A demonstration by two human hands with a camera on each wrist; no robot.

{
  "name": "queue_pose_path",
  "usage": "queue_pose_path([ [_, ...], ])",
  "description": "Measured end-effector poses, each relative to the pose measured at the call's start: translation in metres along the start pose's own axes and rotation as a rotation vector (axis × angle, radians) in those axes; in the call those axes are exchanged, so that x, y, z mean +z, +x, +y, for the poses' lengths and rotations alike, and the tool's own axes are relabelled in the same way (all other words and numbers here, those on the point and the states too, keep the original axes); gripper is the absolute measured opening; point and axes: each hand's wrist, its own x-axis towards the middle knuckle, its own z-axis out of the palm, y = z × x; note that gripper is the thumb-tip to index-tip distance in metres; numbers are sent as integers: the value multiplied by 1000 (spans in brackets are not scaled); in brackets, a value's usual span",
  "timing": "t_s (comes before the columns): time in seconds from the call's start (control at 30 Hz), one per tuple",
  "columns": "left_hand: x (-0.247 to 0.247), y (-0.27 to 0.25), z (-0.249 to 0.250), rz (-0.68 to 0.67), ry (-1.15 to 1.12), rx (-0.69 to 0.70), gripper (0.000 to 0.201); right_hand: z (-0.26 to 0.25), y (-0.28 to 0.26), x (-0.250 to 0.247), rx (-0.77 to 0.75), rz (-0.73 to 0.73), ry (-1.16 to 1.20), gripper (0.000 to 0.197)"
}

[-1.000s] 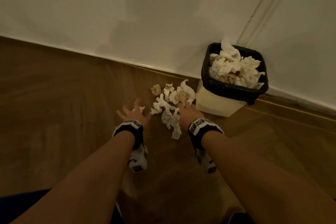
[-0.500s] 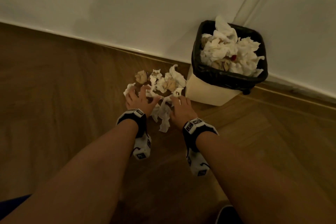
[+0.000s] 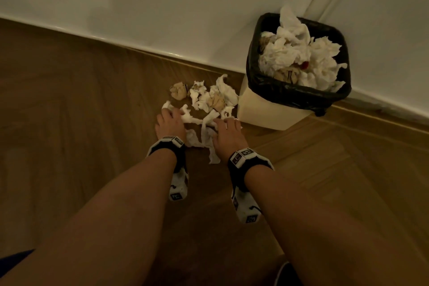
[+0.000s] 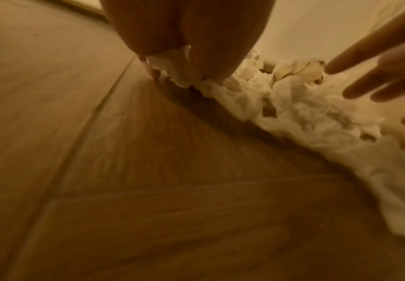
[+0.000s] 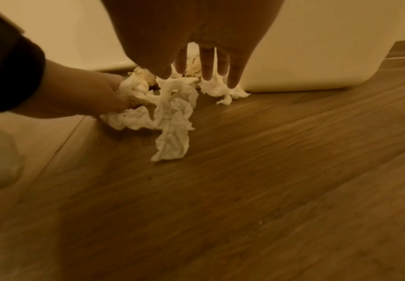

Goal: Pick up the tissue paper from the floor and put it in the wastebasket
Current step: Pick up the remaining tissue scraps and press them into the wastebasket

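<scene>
Both hands are down on the wooden floor (image 3: 81,111) at the near edge of the scattered tissue paper (image 3: 209,100), as I watch from the remote station. Left hand (image 3: 170,124) has its fingers curled into a white wad, bunching it against the boards; the right wrist view shows that clutch plainly. Right hand (image 3: 226,133) lies with fingers nearly straight and spread, tips pressing a strip of paper just beside the cream wall of the wastebasket (image 3: 267,109). It holds nothing yet.

More crumpled pieces, one brownish ball (image 3: 178,93) among them, sit beyond the fingers toward the white wall (image 3: 162,7). The basket, lined with a black bag (image 3: 299,94), is already heaped with tissue above its rim.

I judge the risks this way: the paper is light and loosely tangled, so a two-handed scoop may shed trailing strips, such as the long one hanging toward the wrists. Anything dropped onto that overfull heap may slide off and land on the floor. Pressing it down could drag the liner.
</scene>
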Motion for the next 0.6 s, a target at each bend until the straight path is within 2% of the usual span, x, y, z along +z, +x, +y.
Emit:
queue_pose_path([
  [0.13, -7, 3, -9, -106, -99, 37, 47, -7, 0, -2, -13, -22, -8, 48],
  [0.23, -14, 3, -15, -159, -153, -30, 44, -10, -2, -2, -32, -10, -18, 49],
  [0.3, -16, 4, -20, -122, -199, -63, 37, -11, -4, -3, -37, -10, -27, 48],
  [0.4, -17, 1, -26, -59, -213, -76, 46, -12, -6, -3, -30, -32, -39, 48],
  [0.47, -19, 1, -29, -63, -205, -85, 48, -15, -6, -3, -9, -54, -47, 48],
  [0.53, -21, 3, -32, -60, -231, -135, 36, -19, -7, -2, 22, -73, -35, 48],
  [0.6, -21, 4, -35, 22, -322, -179, 21, -22, -7, 1, 44, -86, -24, 49],
])
